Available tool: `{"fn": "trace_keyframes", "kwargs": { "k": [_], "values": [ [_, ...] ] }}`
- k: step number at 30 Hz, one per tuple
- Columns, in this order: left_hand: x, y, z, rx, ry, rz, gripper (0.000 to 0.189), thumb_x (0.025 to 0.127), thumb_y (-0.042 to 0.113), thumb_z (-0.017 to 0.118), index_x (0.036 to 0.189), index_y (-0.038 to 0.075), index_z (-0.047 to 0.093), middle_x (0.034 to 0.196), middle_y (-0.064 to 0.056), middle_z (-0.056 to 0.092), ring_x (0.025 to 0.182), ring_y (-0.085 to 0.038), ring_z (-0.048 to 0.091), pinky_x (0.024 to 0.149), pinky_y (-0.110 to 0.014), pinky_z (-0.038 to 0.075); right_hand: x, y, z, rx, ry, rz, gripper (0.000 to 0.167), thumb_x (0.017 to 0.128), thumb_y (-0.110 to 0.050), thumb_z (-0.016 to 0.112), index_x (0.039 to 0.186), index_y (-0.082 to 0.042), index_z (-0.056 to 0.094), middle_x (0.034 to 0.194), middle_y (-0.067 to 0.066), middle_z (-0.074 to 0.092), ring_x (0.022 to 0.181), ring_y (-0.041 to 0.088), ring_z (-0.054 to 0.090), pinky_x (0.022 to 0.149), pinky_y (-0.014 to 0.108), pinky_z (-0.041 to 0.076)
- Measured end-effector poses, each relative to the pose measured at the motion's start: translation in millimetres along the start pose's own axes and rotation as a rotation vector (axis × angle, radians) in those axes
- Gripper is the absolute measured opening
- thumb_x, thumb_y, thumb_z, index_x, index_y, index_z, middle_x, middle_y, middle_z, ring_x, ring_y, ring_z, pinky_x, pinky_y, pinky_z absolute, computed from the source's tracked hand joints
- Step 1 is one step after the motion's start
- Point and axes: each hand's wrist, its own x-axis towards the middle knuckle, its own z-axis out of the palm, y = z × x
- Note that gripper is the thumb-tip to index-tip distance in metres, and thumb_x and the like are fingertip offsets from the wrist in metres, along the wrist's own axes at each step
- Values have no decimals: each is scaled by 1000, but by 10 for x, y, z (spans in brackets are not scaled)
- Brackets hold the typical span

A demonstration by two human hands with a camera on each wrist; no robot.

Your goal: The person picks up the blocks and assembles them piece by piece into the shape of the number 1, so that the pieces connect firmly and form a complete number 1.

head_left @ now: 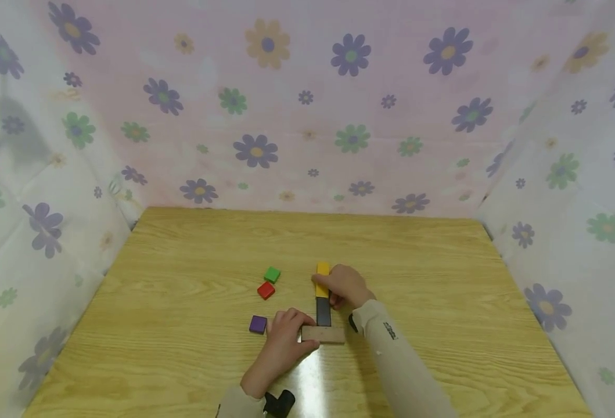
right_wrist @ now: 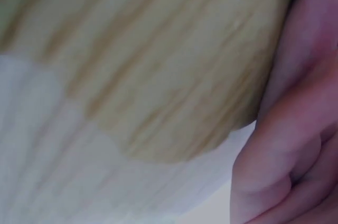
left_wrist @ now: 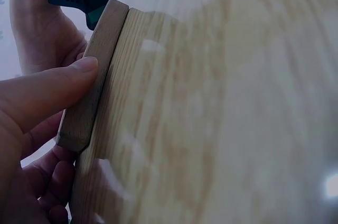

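A plain wooden block (head_left: 329, 335) lies crosswise on the table, its left end between the thumb and fingers of my left hand (head_left: 284, 342). The left wrist view shows the thumb (left_wrist: 68, 84) pressed on the side of this block. A black block (head_left: 324, 312) extends away from it, and a yellow block (head_left: 322, 290) continues the line at the far end. My right hand (head_left: 348, 284) pinches the yellow block, with the thumb across to its left and curled fingers on its right. In the right wrist view only curled fingers (right_wrist: 280, 150) show; the blocks are out of sight.
Left of the line lie a green block (head_left: 272, 274), a red block (head_left: 266, 290) close to it, and a purple block (head_left: 257, 324) beside my left hand. The wooden table (head_left: 182, 249) is bounded by flowered cloth (head_left: 297, 116) at the back and sides.
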Motion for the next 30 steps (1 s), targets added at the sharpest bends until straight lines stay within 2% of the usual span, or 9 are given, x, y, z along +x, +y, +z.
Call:
{"fn": "trace_keyframes", "kwargs": {
  "k": [7,16,30],
  "values": [
    [-13,3,10,-4,-7,-7,29,72,41,70,95,28,58,97,12,48,95,-17,38,74,-41,23,-31,2,-11,32,-24,-6,53,77,-56,55,55,-8,61,43,6,55,37,21,55,39,32,45],
    [13,7,6,-2,-9,-10,31,72,40,70,96,25,59,97,10,48,94,-17,38,74,-41,23,-3,2,-16,-46,-20,-29,58,77,-61,51,56,-8,62,43,4,56,36,18,55,40,31,44],
    [3,32,-17,-5,-18,-19,31,72,41,70,97,25,59,97,10,48,94,-17,38,74,-40,23,-28,3,-8,-67,-8,-43,59,74,-66,50,60,-10,61,43,3,55,37,18,55,41,30,42]
  ]
}}
